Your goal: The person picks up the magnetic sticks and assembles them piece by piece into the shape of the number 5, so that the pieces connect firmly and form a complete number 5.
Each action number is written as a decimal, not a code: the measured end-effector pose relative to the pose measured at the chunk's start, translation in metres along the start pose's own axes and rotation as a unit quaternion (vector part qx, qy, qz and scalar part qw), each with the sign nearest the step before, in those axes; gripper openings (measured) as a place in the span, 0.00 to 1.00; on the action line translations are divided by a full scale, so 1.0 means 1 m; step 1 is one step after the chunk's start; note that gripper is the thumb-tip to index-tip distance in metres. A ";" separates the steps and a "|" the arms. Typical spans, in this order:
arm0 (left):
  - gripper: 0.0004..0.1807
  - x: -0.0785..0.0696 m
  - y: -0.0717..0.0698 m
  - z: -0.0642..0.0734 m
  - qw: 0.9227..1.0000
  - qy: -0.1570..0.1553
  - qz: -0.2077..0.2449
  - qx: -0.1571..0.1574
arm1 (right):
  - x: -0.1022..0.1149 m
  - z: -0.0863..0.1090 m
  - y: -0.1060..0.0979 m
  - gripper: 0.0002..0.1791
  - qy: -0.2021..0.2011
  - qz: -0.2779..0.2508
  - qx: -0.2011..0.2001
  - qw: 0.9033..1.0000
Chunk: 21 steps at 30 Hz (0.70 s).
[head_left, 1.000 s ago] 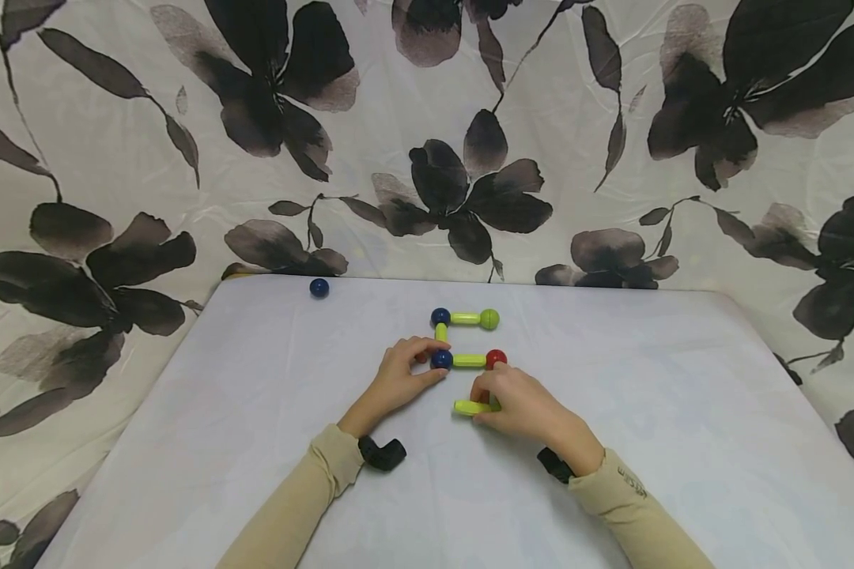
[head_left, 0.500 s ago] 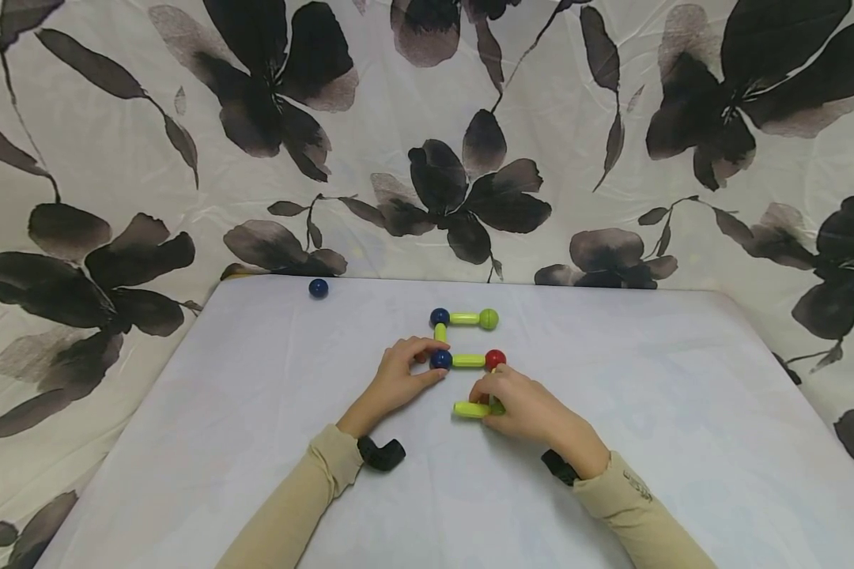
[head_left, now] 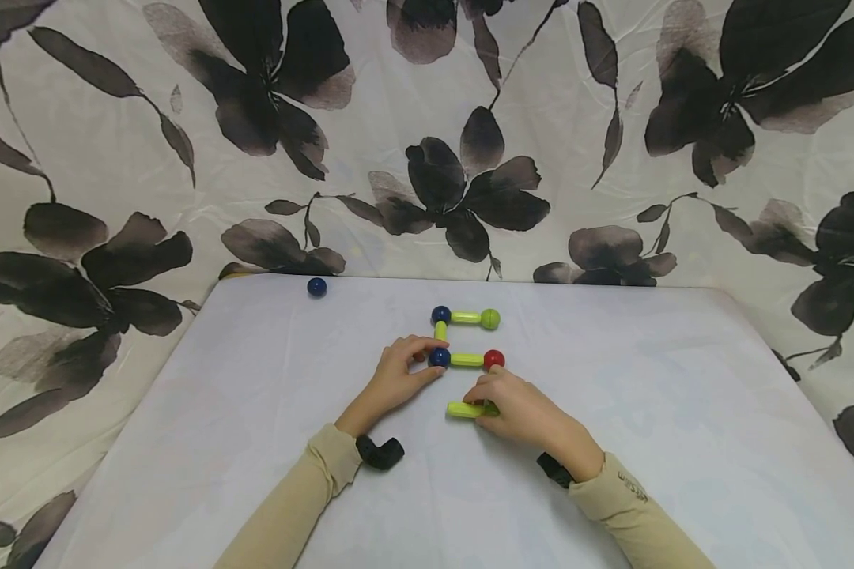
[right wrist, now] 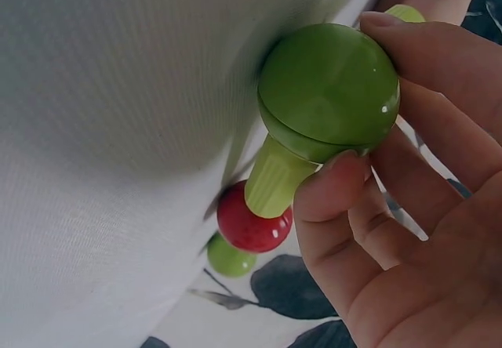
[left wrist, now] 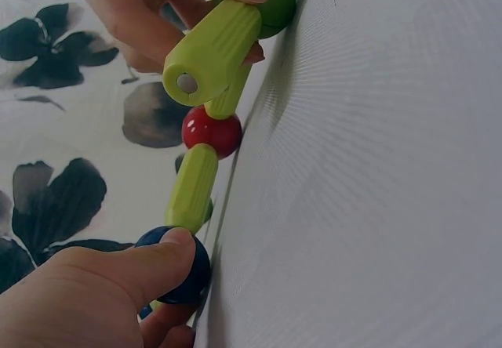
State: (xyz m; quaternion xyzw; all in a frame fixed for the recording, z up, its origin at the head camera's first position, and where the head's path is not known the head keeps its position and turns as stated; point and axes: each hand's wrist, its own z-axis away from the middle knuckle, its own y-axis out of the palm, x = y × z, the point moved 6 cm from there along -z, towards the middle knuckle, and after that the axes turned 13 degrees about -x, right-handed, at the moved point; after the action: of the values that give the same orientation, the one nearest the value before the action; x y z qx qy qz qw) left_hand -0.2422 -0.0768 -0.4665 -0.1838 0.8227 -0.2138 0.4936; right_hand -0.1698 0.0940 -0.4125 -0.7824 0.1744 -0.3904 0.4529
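Note:
My left hand (head_left: pixel 398 374) pinches a blue ball (head_left: pixel 439 357) at the near left corner of a shape built from magnetic rods and balls. From that ball a lime rod (head_left: pixel 466 359) runs right to a red ball (head_left: pixel 494 359). My right hand (head_left: pixel 523 407) grips a darker green ball (right wrist: pixel 325 85) between thumb and fingers. One lime rod (right wrist: pixel 278 177) joins it to the red ball. Another lime rod (head_left: pixel 462 410) points left from it; its free end shows a round metal tip in the left wrist view. My right hand partly hides the green ball in the head view.
Farther back, another blue ball (head_left: pixel 441 315) carries a rod ending in a light green ball (head_left: pixel 490 319). A loose blue ball (head_left: pixel 316 287) lies near the far left edge of the white table (head_left: pixel 648 379). A floral cloth (head_left: pixel 370 118) hangs behind.
My right hand and the near rod shift slightly right, then slightly left again. The left hand keeps its hold on the blue ball, almost still.

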 end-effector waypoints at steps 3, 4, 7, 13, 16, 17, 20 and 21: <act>0.20 0.000 0.000 0.000 1.000 0.000 -0.001 0.000 | 0.000 0.000 0.000 0.11 -0.003 0.005 0.000 1.000; 0.20 0.000 0.000 0.000 1.000 0.000 -0.002 0.000 | 0.000 0.000 0.000 0.11 -0.004 0.006 0.000 1.000; 0.20 0.000 0.000 0.000 1.000 0.001 -0.004 0.000 | -0.001 0.001 0.000 0.10 -0.006 0.009 0.001 1.000; 0.19 0.000 0.000 0.000 1.000 -0.001 -0.002 0.003 | -0.002 0.001 0.001 0.10 -0.005 0.010 0.005 1.000; 0.19 -0.001 0.000 0.000 1.000 0.001 -0.004 0.002 | -0.003 0.002 0.001 0.11 -0.006 0.009 0.005 1.000; 0.19 -0.001 -0.001 0.000 1.000 0.001 -0.004 0.002 | -0.003 0.002 0.001 0.11 -0.006 0.009 0.005 1.000; 0.20 -0.002 -0.001 0.000 1.000 0.001 -0.005 0.002 | -0.004 0.002 0.001 0.11 -0.007 0.007 0.004 1.000; 0.20 -0.002 -0.001 0.000 1.000 0.000 -0.004 0.002 | -0.004 0.002 0.001 0.11 -0.007 0.007 0.005 1.000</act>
State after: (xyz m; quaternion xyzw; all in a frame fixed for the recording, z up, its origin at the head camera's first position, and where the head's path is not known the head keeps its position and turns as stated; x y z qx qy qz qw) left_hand -0.2413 -0.0766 -0.4651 -0.1865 0.8216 -0.2176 0.4928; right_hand -0.1705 0.0970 -0.4157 -0.7818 0.1748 -0.3826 0.4603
